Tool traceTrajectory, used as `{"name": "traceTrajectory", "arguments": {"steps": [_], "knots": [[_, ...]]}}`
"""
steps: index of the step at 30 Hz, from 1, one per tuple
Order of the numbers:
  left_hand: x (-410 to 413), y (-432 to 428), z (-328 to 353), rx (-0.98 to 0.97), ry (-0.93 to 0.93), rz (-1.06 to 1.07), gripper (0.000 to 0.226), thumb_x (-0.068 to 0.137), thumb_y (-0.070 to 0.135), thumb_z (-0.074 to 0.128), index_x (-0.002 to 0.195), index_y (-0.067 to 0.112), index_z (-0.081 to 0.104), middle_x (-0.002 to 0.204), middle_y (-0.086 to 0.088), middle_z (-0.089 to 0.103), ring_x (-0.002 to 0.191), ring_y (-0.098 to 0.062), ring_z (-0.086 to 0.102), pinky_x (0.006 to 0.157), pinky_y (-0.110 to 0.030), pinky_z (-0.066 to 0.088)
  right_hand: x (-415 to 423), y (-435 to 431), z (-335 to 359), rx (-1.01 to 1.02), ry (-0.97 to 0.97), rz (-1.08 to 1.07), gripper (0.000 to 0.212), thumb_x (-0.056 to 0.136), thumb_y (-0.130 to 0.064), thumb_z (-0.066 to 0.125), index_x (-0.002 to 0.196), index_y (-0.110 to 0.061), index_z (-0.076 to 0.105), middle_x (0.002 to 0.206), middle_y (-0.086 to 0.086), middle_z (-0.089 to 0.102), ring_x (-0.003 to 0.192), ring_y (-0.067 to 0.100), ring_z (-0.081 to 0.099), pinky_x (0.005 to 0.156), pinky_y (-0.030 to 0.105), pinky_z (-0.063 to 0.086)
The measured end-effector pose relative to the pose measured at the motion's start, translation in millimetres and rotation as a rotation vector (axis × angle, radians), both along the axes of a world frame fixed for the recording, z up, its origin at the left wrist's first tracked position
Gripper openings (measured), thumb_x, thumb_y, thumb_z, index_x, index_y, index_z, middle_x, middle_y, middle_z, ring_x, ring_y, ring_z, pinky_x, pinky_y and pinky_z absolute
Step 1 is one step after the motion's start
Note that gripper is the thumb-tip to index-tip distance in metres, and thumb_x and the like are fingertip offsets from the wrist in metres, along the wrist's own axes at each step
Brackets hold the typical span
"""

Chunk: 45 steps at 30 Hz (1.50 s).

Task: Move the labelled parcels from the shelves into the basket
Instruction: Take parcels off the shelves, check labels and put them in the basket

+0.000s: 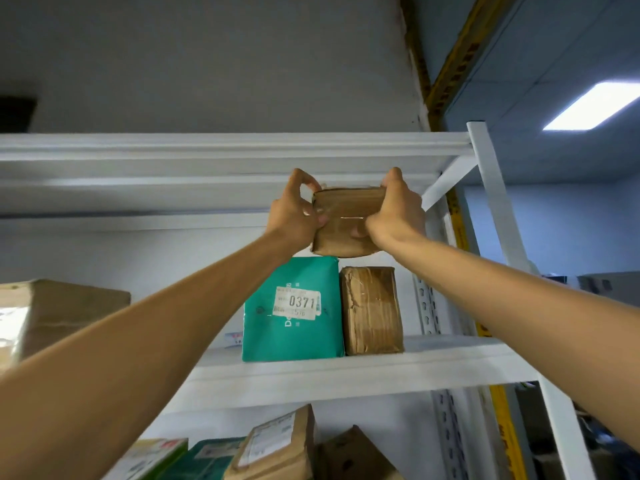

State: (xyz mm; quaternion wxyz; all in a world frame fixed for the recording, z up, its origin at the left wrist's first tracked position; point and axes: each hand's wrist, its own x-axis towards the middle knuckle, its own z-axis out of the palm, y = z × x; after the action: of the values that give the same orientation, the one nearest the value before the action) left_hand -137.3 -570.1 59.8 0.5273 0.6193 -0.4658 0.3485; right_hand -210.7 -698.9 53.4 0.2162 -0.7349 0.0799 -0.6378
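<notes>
- A small, flat brown parcel wrapped in glossy clear tape [346, 220] is being held up in front of the white shelving. Its upper edge is lying against the front rail of the top white metal shelf [207, 157] in this view.
- The left hand [294, 216] is gripping the parcel's left end, with fingers curling over the upper corner and the thumb pressing on the near face.
- The right hand [398, 213] is gripping the right end the same way, fingers hooking over the top and the thumb lying across the taped face.
- Just below the held parcel, a teal plastic mailer bag [294, 341] is standing upright on the middle white shelf [381, 368], showing a white label printed 0371 [298, 303].
- A crumpled brown paper-wrapped block [372, 310] is standing just beside the teal bag, on its right.
- A large brown cardboard box [62, 313] is sitting at the far left.
- On the shelf below, a brown carton with a white label [277, 445] is leaning among other packages.
- A rectangular ceiling light [595, 105] is glowing at the upper right.
</notes>
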Motion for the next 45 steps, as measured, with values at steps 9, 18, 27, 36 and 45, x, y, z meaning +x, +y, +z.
{"name": "traceTrajectory", "arguments": {"steps": [9, 18, 27, 36, 45], "knots": [[-13, 19, -21, -0.296, 0.131, -0.275, 0.021, 0.094, 0.040, 0.054, 0.087, 0.021, 0.050, 0.089, -0.006, 0.062, 0.088, -0.030, 0.066, 0.075, -0.048, 0.058, -14, 37, -51, 0.105, -0.400, 0.529, 0.041, 0.081, -0.024, 0.076, 0.102, -0.010, 0.044, 0.092, -0.013, 0.058, 0.077, -0.017, 0.055, 0.058, 0.002, 0.043], [-16, 25, -59, -0.181, 0.243, -0.536, 0.040, 0.097, 0.016, 0.050, 0.136, 0.024, 0.043, 0.119, -0.011, 0.064, 0.102, -0.027, 0.066, 0.088, -0.042, 0.055, -21, 36, -61, 0.157, -0.340, 0.502, 0.063, 0.073, -0.026, 0.084, 0.124, -0.021, 0.047, 0.118, -0.006, 0.058, 0.103, 0.004, 0.057, 0.086, 0.020, 0.052], [-25, 32, -81, -0.064, 0.048, -0.492, 0.067, 0.093, 0.017, 0.059, 0.144, 0.042, 0.025, 0.126, -0.001, 0.055, 0.110, -0.019, 0.061, 0.088, -0.033, 0.056, -38, 32, -79, 0.017, -0.182, 0.585, 0.082, 0.079, -0.004, 0.075, 0.147, -0.029, 0.036, 0.138, -0.011, 0.053, 0.128, 0.005, 0.045, 0.103, 0.029, 0.047], [-38, 22, -106, -0.135, 0.077, -0.662, 0.070, 0.089, 0.002, 0.060, 0.146, 0.031, 0.030, 0.122, -0.001, 0.056, 0.102, -0.014, 0.064, 0.071, -0.019, 0.056, -63, 25, -93, -0.058, -0.177, 0.544, 0.070, 0.088, -0.009, 0.066, 0.147, -0.029, 0.033, 0.135, -0.007, 0.054, 0.126, 0.015, 0.051, 0.090, 0.043, 0.056], [-32, 11, -157, -0.087, 0.138, -0.986, 0.087, 0.075, -0.005, 0.073, 0.143, 0.033, 0.033, 0.116, -0.002, 0.061, 0.108, -0.012, 0.063, 0.081, -0.030, 0.057, -108, 46, -133, -0.045, -0.018, 0.196, 0.093, 0.078, 0.006, 0.072, 0.150, -0.034, 0.029, 0.129, -0.005, 0.059, 0.119, 0.008, 0.055, 0.091, 0.040, 0.055]]}}
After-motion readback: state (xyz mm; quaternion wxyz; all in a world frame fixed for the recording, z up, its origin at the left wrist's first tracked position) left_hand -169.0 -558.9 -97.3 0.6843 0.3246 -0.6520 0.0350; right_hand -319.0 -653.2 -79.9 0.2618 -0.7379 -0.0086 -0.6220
